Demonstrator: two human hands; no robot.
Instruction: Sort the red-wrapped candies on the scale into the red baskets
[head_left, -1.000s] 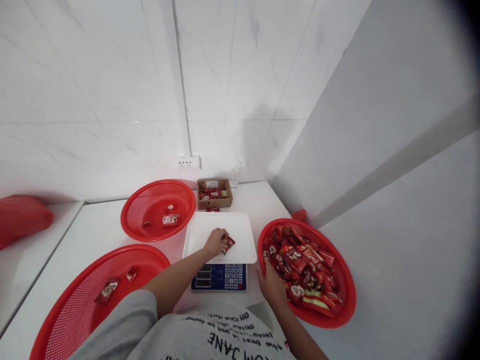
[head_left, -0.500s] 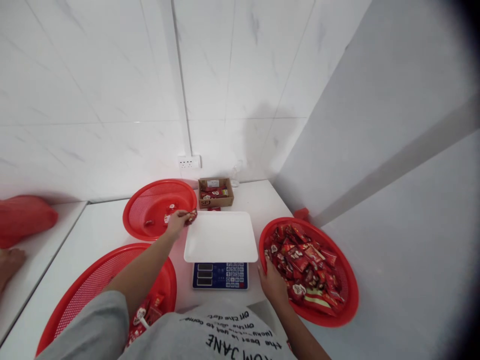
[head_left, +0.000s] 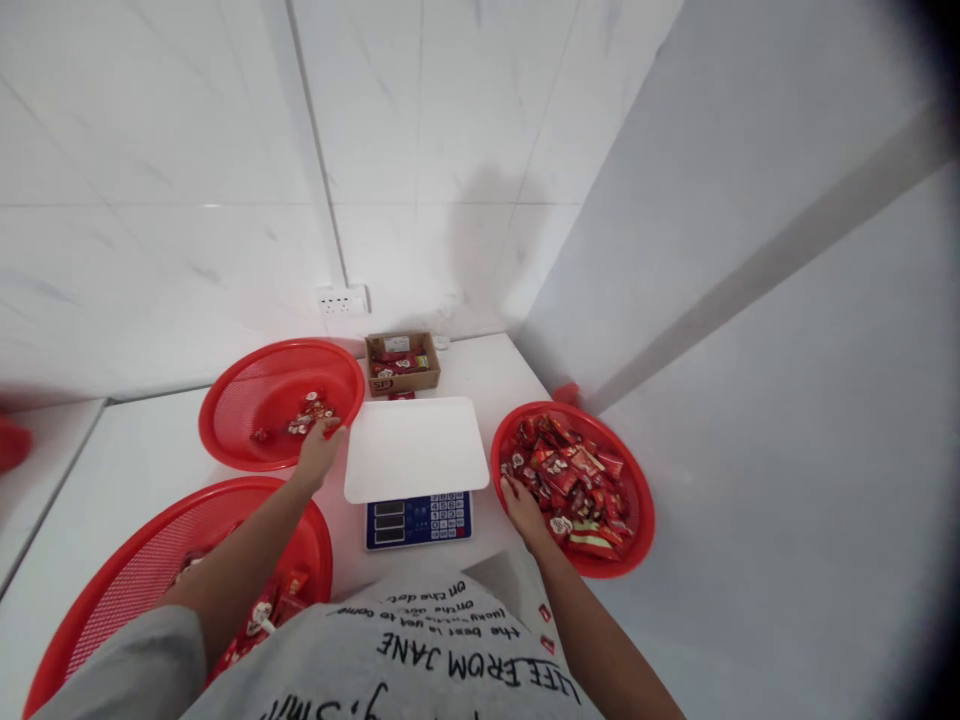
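My left hand [head_left: 318,460] is over the near right rim of the back red mesh basket [head_left: 232,400], beside a small cluster of candy-like packets [head_left: 310,412]. Its fingers are partly apart, with no packet visible in them. My right hand [head_left: 523,508] grips the left rim of another red basket [head_left: 642,520], which is heaped with red snack packets [head_left: 574,475]. Between my hands stands a digital scale [head_left: 420,520] topped by a bare white tray [head_left: 417,450].
A small cardboard box [head_left: 403,382] holding red packets stands behind the scale. At the front left, a large red basket [head_left: 112,560] contains more packets, partly hidden by my left arm. A wall socket [head_left: 343,300] is at the back; a grey wall [head_left: 750,450] rises on the right.
My left hand has drawn back from the tray's far left corner to the back basket's rim, and the packet it held is no longer visible in it. My right hand stays at its basket.
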